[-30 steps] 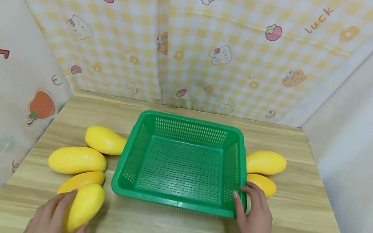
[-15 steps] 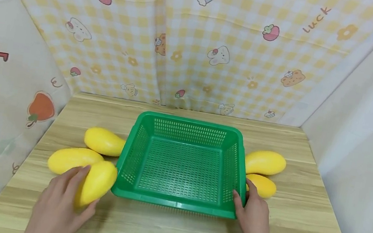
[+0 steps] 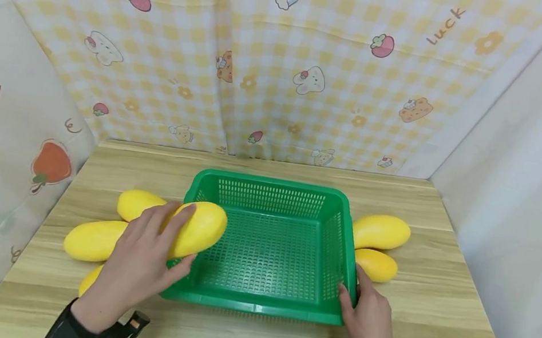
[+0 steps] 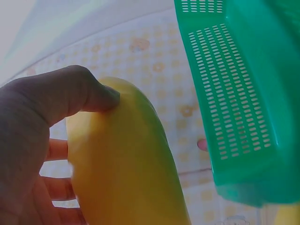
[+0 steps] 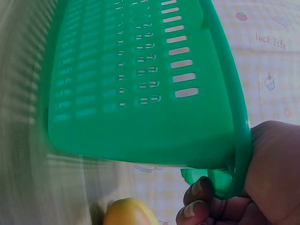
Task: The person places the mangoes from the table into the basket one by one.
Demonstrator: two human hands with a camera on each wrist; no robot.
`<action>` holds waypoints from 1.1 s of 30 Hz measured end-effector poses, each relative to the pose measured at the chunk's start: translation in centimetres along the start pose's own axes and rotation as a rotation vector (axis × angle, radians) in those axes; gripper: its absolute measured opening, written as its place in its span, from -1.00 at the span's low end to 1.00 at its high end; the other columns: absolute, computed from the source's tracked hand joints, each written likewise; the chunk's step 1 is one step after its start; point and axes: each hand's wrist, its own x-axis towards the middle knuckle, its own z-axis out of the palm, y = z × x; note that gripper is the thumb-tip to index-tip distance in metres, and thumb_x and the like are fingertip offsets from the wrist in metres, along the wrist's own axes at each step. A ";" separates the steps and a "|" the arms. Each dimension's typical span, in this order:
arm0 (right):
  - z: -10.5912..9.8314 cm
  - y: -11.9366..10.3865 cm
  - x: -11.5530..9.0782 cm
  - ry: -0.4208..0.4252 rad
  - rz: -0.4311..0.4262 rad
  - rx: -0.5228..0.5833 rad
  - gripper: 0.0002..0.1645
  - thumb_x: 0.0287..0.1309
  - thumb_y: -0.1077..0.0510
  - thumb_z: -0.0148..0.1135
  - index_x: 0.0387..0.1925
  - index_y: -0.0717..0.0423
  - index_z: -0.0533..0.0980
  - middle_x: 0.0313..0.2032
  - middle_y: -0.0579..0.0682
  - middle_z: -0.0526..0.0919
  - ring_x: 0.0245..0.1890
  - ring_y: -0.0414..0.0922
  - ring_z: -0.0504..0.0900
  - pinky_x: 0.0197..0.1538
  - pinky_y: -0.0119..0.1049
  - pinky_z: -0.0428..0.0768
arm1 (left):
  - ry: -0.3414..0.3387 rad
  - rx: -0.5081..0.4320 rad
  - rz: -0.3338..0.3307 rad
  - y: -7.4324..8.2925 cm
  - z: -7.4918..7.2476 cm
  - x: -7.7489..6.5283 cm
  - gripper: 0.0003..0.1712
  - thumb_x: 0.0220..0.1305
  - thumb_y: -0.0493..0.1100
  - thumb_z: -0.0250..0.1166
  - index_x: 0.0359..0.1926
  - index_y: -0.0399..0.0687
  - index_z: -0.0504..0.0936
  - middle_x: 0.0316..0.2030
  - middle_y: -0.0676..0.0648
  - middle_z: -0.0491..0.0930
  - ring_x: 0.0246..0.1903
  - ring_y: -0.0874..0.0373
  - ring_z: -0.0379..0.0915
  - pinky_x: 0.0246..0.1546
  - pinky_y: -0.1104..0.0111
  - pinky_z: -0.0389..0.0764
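A green perforated plastic basket stands on the wooden table with nothing in it. My left hand grips a yellow mango over the basket's left side. In the left wrist view the thumb lies along one side of that mango, with other fingers behind it. My right hand pinches the basket's rim at the near right corner. Seen from the right wrist, the fingers curl around the basket's edge. Left of the basket lie a mango, another mango and a partly hidden mango.
Right of the basket, one mango lies behind a smaller mango, close against its side. A checked cloth hangs behind the wooden table. Pale cloth walls flank both sides.
My left hand has carried the mango from the near left pile up and right, over the basket's left side. The right hand has stayed at the basket's corner, its grip now closer around the rim.
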 end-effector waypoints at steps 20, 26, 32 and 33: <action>0.0 -0.5 -2.1 -0.040 0.029 -0.010 -0.37 0.17 0.22 0.27 0.22 0.41 0.32 -0.62 -0.09 0.46 -0.66 -0.25 0.38 -0.62 -0.40 0.41 | -0.024 0.011 0.074 0.5 0.8 2.7 -0.07 -0.17 -0.04 0.45 0.28 -0.23 0.32 0.04 -0.36 0.40 -0.09 -0.27 0.38 -0.26 -0.08 0.50; -0.1 -0.5 -2.1 -0.035 0.046 -0.003 -0.38 0.16 0.24 0.27 0.21 0.40 0.33 -0.64 -0.10 0.43 -0.68 -0.24 0.37 -0.62 -0.41 0.40 | -0.061 0.017 0.085 0.2 1.2 3.4 -0.08 -0.14 -0.03 0.46 0.27 -0.22 0.32 0.03 -0.37 0.39 -0.09 -0.27 0.37 -0.24 -0.08 0.49; -0.1 -0.4 -2.1 -0.011 0.046 0.009 -0.39 0.15 0.25 0.28 0.20 0.39 0.34 -0.64 -0.10 0.42 -0.68 -0.25 0.35 -0.62 -0.41 0.38 | -0.143 0.048 0.118 0.4 2.1 4.3 -0.11 -0.06 0.03 0.44 0.28 -0.19 0.32 0.04 -0.35 0.40 -0.05 -0.24 0.36 -0.19 -0.07 0.48; -0.1 -0.3 -2.1 -0.006 0.046 0.010 -0.39 0.15 0.25 0.28 0.20 0.39 0.34 -0.65 -0.11 0.40 -0.69 -0.25 0.34 -0.62 -0.41 0.37 | -0.154 0.053 0.123 0.5 2.2 4.5 -0.11 -0.06 0.04 0.44 0.28 -0.20 0.31 0.04 -0.34 0.40 -0.05 -0.24 0.36 -0.19 -0.06 0.49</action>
